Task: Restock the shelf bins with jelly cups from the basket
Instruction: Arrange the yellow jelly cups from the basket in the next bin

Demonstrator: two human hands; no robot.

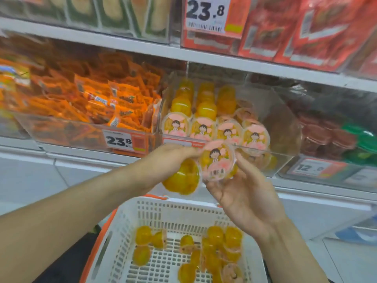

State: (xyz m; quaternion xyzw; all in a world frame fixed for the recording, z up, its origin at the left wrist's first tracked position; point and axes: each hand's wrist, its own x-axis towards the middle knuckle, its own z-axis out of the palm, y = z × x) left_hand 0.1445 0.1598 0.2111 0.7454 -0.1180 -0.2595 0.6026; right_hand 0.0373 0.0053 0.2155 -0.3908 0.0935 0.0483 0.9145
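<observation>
Holding one cup (pixel 216 162) lid-up in right hand (pixel 242 193), second cup (pixel 182 177) gripped in left hand (pixel 163 160), just before bin (pixel 281 160). Advise: lid forward, seat in front row gap. Basket (pixel 126 231) below, stock remaining.

Stock count at jelly shelf

Two hands in view, left hand (pixel 173 158) and right hand (pixel 244 193), with two jelly cups (pixel 217 161) held between them. One white basket (pixel 126 231) holds roughly a dozen loose cups; exact number unclear. One clear jelly bin (pixel 285 127) shows four lids along its front row. Three price tags (pixel 120 140) are legible.
</observation>
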